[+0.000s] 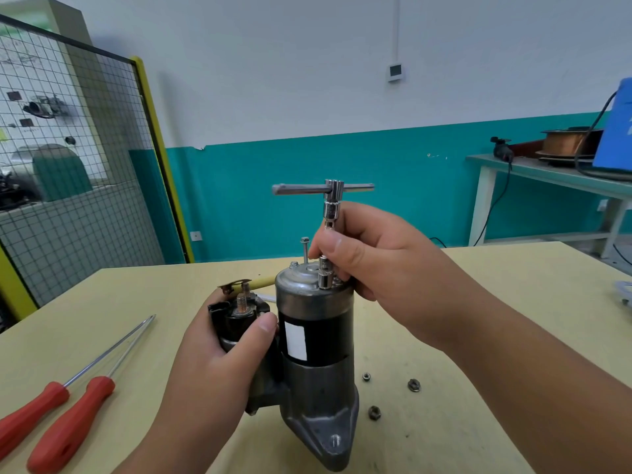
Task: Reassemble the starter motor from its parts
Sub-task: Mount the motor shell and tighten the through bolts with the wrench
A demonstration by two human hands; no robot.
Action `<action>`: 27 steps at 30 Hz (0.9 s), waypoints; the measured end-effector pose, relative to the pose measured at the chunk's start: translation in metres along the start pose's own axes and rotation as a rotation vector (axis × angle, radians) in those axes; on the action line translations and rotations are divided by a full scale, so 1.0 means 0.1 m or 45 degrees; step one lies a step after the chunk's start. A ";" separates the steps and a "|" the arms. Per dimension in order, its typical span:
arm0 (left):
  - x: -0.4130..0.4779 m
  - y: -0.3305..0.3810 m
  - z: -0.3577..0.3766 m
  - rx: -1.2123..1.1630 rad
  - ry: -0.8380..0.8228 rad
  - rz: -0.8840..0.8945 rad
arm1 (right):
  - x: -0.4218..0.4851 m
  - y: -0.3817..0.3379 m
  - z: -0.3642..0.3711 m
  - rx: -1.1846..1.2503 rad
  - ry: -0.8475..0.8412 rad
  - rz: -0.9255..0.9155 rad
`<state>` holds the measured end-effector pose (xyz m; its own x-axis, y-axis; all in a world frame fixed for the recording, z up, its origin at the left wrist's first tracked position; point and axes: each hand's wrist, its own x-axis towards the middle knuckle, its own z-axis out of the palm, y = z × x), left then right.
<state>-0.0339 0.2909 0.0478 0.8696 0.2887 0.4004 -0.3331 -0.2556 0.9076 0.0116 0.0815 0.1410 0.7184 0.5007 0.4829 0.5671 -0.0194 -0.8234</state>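
The starter motor (316, 336) stands upright on its nose housing in the middle of the worktop (496, 295), end cap up, so I can reach the bolts from above. My left hand (219, 357) wraps around the solenoid (239, 316) at its side to stop the body twisting or tipping. My right hand (386, 265) pinches the shaft of the T-handle socket wrench (331, 203) low down, keeping the socket seated on a fastener at the cap's near edge. A second long bolt (304, 249) sticks up on the far side, not yet driven home, I judge. Three loose nuts (413, 384) lie to the right, two red screwdrivers (68, 415) to the left.
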 end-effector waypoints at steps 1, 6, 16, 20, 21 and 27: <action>0.00 0.00 0.00 0.002 0.000 -0.002 | 0.00 0.00 0.00 0.003 0.005 -0.004; 0.01 0.01 0.00 0.008 0.002 -0.033 | 0.00 0.02 0.02 -0.042 0.038 0.009; 0.04 0.00 -0.01 0.008 0.026 -0.085 | 0.03 0.05 0.08 -0.086 0.101 0.023; 0.04 0.01 -0.01 0.004 0.027 -0.097 | 0.03 0.06 0.11 -0.111 0.128 0.010; 0.04 0.01 -0.01 0.006 0.031 -0.100 | 0.03 0.06 0.12 -0.114 0.133 0.008; 0.03 0.02 0.00 0.013 0.050 -0.119 | 0.04 0.08 0.15 -0.108 0.183 -0.006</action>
<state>-0.0319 0.2913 0.0508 0.8816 0.3478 0.3192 -0.2473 -0.2356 0.9398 0.0130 0.0967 0.1314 0.7623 0.3722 0.5295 0.5983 -0.0933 -0.7958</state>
